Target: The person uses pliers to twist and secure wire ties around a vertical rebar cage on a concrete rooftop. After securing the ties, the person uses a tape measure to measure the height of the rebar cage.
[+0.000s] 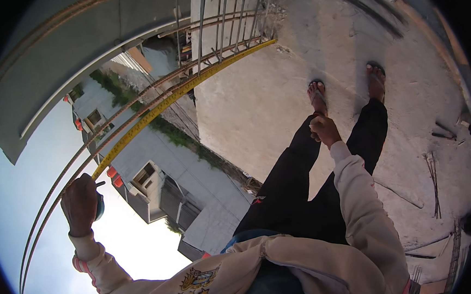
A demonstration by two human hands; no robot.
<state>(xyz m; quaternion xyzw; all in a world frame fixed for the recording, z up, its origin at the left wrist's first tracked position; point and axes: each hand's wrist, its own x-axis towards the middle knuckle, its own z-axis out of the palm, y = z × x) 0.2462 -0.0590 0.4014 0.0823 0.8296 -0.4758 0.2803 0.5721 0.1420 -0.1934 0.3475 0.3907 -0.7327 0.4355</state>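
At the left, the left hand (80,204) is closed in a fist around the tape measure (100,207), whose dark case shows a little past the fingers. A small dark stick pokes out beside the fist; I cannot tell what it is. From the hand, the yellow blade (138,126) goes up and to the right, along the rusty long bars (76,160), and its far end is near the upright thin rods (201,30). So the drawing-out of the blade seems already done, and it lies close to the line of the bars. What is left, in my judgement, is the reading and the winding back; no fresh mark can be seen on the bars. Farther right, the right hand (325,130) is beside the knee with curled fingers; whether something small is inside, I cannot tell.
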